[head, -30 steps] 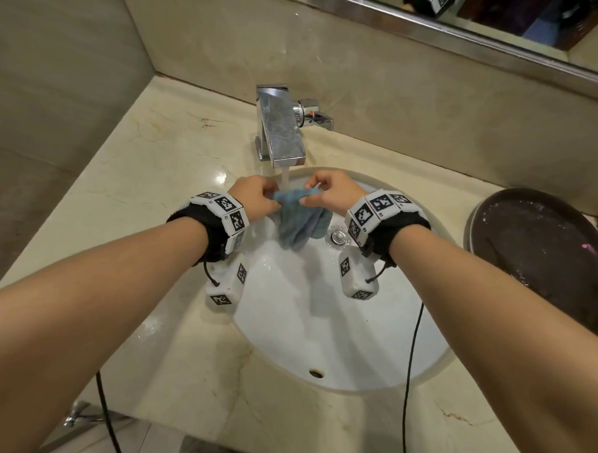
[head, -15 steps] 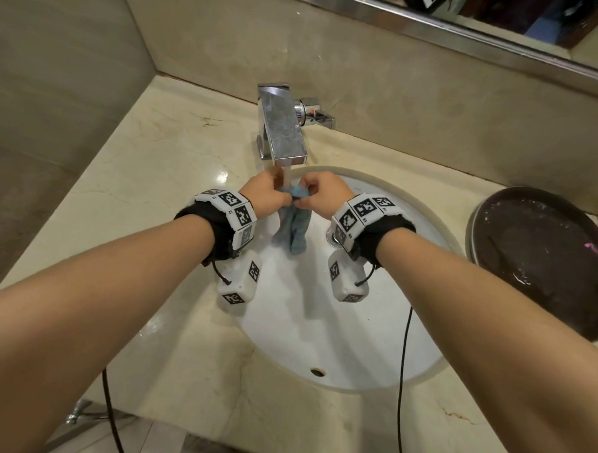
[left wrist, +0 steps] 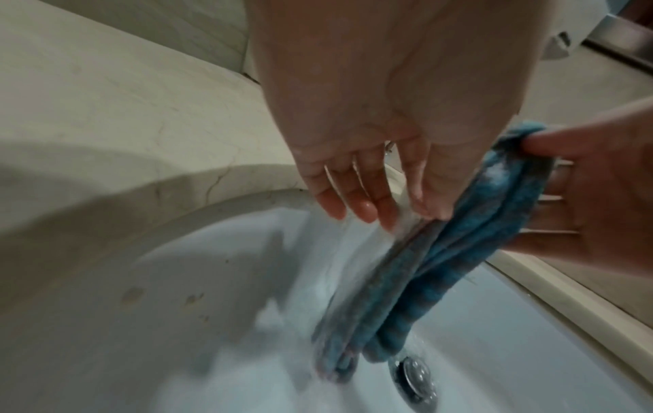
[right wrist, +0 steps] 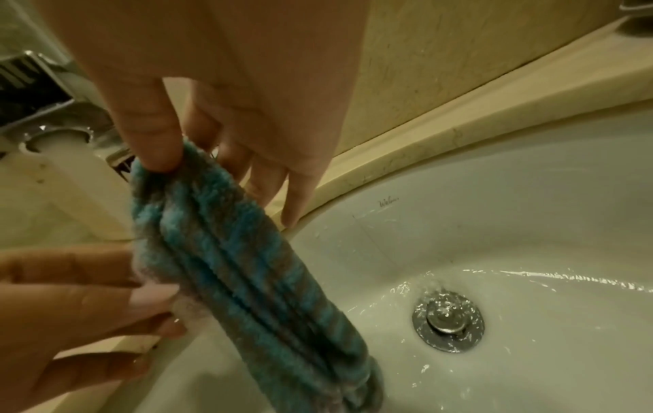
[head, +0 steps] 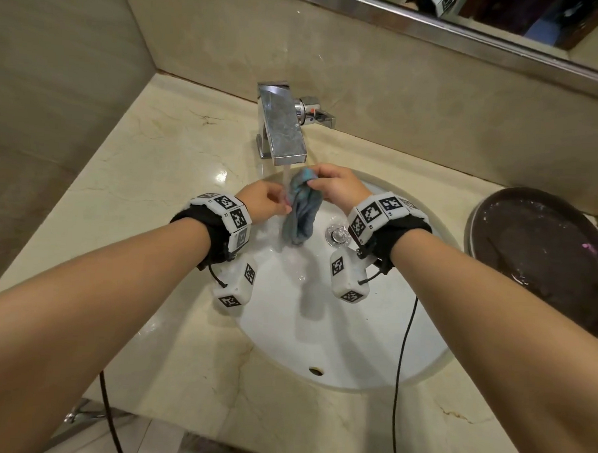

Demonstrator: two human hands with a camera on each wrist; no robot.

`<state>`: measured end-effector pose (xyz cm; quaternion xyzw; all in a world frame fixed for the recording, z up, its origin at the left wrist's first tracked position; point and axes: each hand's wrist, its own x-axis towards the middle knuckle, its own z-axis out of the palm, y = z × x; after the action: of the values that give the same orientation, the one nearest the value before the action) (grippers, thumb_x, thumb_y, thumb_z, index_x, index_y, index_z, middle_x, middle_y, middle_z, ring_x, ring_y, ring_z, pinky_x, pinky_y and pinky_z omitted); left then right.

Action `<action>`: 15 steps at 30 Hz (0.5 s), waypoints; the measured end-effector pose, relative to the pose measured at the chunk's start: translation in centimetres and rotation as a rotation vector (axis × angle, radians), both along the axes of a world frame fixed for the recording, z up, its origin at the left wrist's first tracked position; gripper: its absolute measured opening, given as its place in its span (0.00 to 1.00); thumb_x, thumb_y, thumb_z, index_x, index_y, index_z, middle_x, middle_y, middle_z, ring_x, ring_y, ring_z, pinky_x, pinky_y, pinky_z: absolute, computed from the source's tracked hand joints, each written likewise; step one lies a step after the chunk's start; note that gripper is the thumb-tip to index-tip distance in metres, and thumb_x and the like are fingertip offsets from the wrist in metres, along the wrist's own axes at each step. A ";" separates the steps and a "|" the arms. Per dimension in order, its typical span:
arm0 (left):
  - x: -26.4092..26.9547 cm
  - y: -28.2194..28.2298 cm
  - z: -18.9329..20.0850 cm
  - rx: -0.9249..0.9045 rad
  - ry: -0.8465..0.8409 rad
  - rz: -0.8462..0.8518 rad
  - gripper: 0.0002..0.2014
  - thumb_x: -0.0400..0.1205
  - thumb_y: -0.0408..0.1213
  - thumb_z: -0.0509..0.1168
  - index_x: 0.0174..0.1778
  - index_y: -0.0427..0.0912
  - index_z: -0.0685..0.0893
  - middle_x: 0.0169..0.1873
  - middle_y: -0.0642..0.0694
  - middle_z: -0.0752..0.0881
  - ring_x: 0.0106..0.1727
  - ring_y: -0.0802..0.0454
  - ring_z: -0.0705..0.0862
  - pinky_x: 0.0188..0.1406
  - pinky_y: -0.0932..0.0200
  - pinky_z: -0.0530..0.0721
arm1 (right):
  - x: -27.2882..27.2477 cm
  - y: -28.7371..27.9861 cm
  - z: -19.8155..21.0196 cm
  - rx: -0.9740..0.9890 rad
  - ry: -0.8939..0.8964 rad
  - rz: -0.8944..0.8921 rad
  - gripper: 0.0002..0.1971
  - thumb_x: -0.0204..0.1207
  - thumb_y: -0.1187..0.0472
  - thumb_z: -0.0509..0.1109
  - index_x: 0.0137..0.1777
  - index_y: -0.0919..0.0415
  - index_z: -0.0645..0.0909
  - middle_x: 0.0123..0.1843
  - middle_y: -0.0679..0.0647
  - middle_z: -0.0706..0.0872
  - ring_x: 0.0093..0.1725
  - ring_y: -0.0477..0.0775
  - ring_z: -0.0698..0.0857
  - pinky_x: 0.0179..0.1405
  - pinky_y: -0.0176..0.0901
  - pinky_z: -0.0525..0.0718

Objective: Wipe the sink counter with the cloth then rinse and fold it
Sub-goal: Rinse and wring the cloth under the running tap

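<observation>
A wet blue-grey cloth (head: 301, 212) hangs bunched into a long roll over the white sink (head: 337, 330), right beside the water stream (head: 287, 178) from the chrome faucet (head: 283, 129). My right hand (head: 313, 182) pinches the cloth's top end (right wrist: 229, 251) between thumb and forefinger (right wrist: 169, 159), its other fingers loose. My left hand (head: 284, 207) is open, with straight fingers (left wrist: 381, 212) in the running water, touching the cloth's left side (left wrist: 477, 237). The cloth's lower end hangs just above the basin near the drain (right wrist: 447, 321).
The beige marble counter (head: 156, 158) surrounds the sink, with walls at the left and back. A dark round tray (head: 546, 257) lies on the counter at the right. A mirror edge (head: 470, 28) runs along the top. Black cables hang from both wrists.
Both hands held the cloth's top edge a second ago, then drew together. Now the left hand has let go and lies straight-fingered against the cloth, which hangs bunched from the right hand.
</observation>
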<state>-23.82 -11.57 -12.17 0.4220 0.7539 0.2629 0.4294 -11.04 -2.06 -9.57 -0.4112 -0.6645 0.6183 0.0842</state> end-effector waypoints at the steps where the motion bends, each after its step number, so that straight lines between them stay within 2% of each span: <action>1: 0.0 0.0 0.1 0.030 -0.023 0.013 0.07 0.77 0.30 0.69 0.50 0.40 0.82 0.44 0.40 0.85 0.48 0.48 0.81 0.56 0.57 0.79 | 0.0 -0.1 0.0 -0.013 0.012 -0.003 0.16 0.77 0.76 0.59 0.38 0.55 0.79 0.38 0.52 0.81 0.45 0.53 0.80 0.54 0.44 0.77; 2: 0.2 0.0 0.3 0.051 -0.051 0.019 0.13 0.76 0.28 0.69 0.56 0.37 0.81 0.50 0.36 0.86 0.52 0.45 0.83 0.62 0.52 0.80 | 0.0 -0.2 0.1 -0.022 0.027 -0.005 0.16 0.77 0.76 0.59 0.39 0.55 0.79 0.38 0.52 0.81 0.44 0.53 0.80 0.53 0.43 0.78; 4: 0.3 0.0 0.4 0.075 -0.113 0.006 0.25 0.72 0.26 0.72 0.65 0.36 0.75 0.57 0.37 0.84 0.58 0.43 0.83 0.67 0.48 0.79 | -0.2 -0.5 0.4 -0.032 0.055 0.007 0.14 0.78 0.77 0.58 0.42 0.57 0.79 0.38 0.52 0.81 0.41 0.48 0.80 0.47 0.37 0.79; 6: 0.5 0.0 0.1 0.075 -0.113 -0.036 0.30 0.68 0.29 0.76 0.67 0.40 0.75 0.58 0.40 0.85 0.61 0.43 0.83 0.68 0.45 0.79 | -0.5 -0.8 0.9 -0.018 0.056 0.035 0.13 0.78 0.77 0.58 0.46 0.59 0.79 0.38 0.51 0.81 0.39 0.45 0.80 0.40 0.29 0.80; 8: 0.4 0.0 -0.3 0.041 -0.063 -0.032 0.28 0.68 0.33 0.76 0.64 0.43 0.77 0.56 0.40 0.86 0.59 0.41 0.84 0.65 0.42 0.81 | -0.7 -0.8 1.1 0.014 0.055 0.038 0.15 0.78 0.77 0.58 0.43 0.57 0.79 0.37 0.50 0.81 0.38 0.43 0.80 0.34 0.22 0.79; 11: 0.1 0.0 0.1 -0.081 0.046 -0.044 0.16 0.72 0.37 0.74 0.55 0.40 0.81 0.44 0.44 0.86 0.50 0.44 0.83 0.51 0.54 0.82 | -0.4 -0.1 0.9 0.092 0.021 -0.028 0.15 0.76 0.77 0.59 0.40 0.57 0.79 0.35 0.48 0.79 0.37 0.42 0.77 0.34 0.25 0.77; 12: -0.1 0.1 0.3 -0.114 0.084 -0.057 0.16 0.73 0.37 0.74 0.54 0.38 0.82 0.45 0.44 0.85 0.50 0.43 0.83 0.50 0.55 0.81 | -0.2 0.2 0.8 0.103 -0.003 -0.035 0.16 0.76 0.76 0.59 0.37 0.56 0.78 0.34 0.49 0.78 0.36 0.42 0.76 0.35 0.27 0.76; 15: -0.6 0.2 0.7 -0.080 0.111 -0.020 0.21 0.73 0.33 0.73 0.62 0.33 0.80 0.56 0.37 0.84 0.59 0.41 0.82 0.62 0.51 0.79 | 0.7 0.7 0.4 0.097 -0.085 -0.025 0.16 0.74 0.74 0.62 0.31 0.55 0.74 0.31 0.50 0.75 0.34 0.44 0.73 0.32 0.32 0.70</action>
<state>-24.38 -11.40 -11.52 0.4256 0.7823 0.2045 0.4063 -10.35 -1.32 -9.14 -0.4410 -0.6915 0.5660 0.0836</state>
